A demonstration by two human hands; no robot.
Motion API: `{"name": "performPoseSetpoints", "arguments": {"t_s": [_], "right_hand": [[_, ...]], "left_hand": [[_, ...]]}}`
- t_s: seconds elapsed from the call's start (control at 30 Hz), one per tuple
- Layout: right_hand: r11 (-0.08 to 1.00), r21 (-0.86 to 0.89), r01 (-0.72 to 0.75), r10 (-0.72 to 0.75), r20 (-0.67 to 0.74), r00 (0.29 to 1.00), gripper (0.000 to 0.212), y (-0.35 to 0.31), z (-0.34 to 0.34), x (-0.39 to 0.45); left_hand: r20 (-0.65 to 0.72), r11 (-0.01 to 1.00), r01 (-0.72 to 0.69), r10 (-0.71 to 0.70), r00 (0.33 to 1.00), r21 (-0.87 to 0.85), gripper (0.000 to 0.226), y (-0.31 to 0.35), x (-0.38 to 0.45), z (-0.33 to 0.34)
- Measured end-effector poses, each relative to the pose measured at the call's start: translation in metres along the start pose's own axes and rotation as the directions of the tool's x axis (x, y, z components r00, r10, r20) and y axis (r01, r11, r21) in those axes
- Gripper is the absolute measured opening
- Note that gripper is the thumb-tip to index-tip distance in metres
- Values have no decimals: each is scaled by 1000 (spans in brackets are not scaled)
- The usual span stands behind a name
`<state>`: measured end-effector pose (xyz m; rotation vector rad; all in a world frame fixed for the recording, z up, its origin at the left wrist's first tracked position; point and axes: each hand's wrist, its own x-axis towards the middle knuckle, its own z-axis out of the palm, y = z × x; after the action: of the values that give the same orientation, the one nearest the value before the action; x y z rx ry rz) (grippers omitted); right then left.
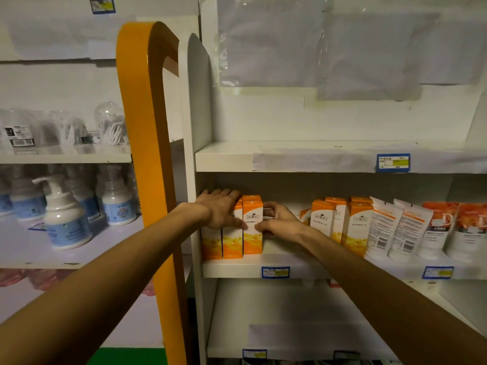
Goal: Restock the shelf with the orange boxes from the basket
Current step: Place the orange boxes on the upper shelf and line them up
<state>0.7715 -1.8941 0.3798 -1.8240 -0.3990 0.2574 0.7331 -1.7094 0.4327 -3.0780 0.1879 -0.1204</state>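
- The left hand is lying across the tops of three orange boxes at the left end of the middle shelf; its fingers are stretched flat, and its thumb is pressing the front face of the rightmost box; the grip is apart, clamped on nothing.
- The right hand is sitting just beside that same box, fingers curled toward its right side; whether this grip is actually pinching the box cannot be told.
- The three boxes are standing upright, touching each other, against the shelf's left wall.
- A second group of orange boxes is standing farther right on the same shelf; white tubes are leaning just beside them.
- White pump bottles are standing on the neighbouring unit, beyond an orange upright.
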Motion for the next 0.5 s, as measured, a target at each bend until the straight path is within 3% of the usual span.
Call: {"name": "performPoseSetpoints", "arguments": {"t_s": [0.5], "right_hand": [[991, 131, -10, 7, 23, 1000, 64, 5, -2, -7]], "left_hand": [[17, 998, -11, 12, 1000, -57, 91, -1, -1, -2]]}}
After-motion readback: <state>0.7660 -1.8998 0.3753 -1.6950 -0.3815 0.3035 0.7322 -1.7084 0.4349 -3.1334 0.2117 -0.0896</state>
